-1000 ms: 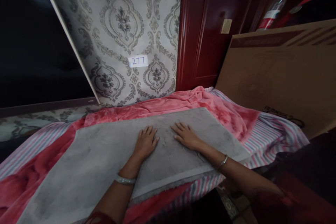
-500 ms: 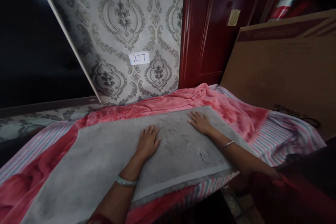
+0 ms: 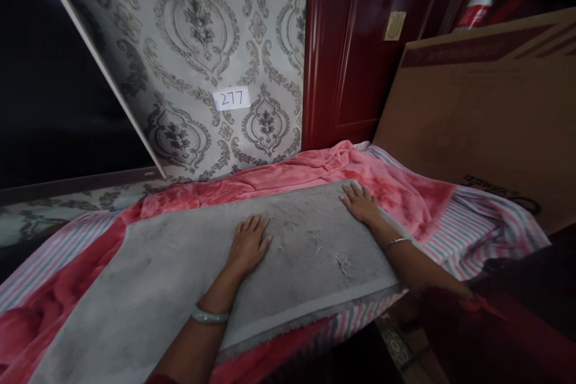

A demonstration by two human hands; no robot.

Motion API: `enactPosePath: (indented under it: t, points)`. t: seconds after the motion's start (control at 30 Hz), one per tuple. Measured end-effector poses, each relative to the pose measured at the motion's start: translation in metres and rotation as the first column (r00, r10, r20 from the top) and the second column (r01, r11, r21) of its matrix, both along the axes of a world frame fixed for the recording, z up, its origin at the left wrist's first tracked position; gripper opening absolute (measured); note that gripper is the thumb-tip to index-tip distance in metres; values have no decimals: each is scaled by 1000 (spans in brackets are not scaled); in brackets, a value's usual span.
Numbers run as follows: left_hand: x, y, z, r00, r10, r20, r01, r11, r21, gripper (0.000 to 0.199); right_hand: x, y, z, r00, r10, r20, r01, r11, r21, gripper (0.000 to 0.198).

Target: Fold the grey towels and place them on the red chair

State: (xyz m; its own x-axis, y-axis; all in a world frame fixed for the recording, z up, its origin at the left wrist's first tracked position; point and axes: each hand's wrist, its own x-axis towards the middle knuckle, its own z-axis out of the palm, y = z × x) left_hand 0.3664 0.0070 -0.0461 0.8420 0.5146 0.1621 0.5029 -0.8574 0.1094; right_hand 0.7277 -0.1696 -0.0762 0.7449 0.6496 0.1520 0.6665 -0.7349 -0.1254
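Atop pink blanket (image 3: pixel 405 192): grey mat (image 3: pixel 297 288), long axis running roughly left to right, under both palms. Right hand (image 3: pixel 361 205) nearer far right corner; left hand (image 3: pixel 248 246) near mid-length. Grips flat, fingers slightly apart, clamped on nothing. Crumpled patch (image 3: pixel 344 264) lies nearside of right hand.

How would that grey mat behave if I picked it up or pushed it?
The grey mat would probably sag when lifted, as it looks like thin, fuzzy-edged fabric. Pushed, it might drag or bunch the soft-looking pink blanket beneath. Lying flat, it seems unlikely to roll or tip.
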Motion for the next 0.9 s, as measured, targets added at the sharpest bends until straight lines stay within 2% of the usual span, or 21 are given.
enactPosePath:
  t: [0.2,0.4,0.5,0.6,0.7,0.8,0.9]
  points:
    - [0,3,-6,999,-11,41,9,999,33,52,-2,0,1,1000,-7,8,7,1000,-16,69]
    - [0,1,-4,1000,-7,31,7,1000,26,52,-16,1,11,998,-40,-47,37,997,-75,67]
    - [0,2,-5,999,-11,48,9,999,33,51,-33,8,16,997,16,-77,-23,995,-99,67]
    - [1,3,-7,998,-16,61,14,999,40,51,-59,25,20,982,155,-108,-165,982,-96,65]
    - [1,3,-8,998,-17,64,14,999,39,51,-92,49,25,928,346,-138,-358,931,-73,64]
    - [0,2,-7,998,-9,56,7,1000,30,51,-123,72,30,831,539,-141,-549,834,-48,62]
    - [0,0,-5,999,-11,47,10,1000,21,51,-138,90,35,747,654,-119,-662,748,-48,58]
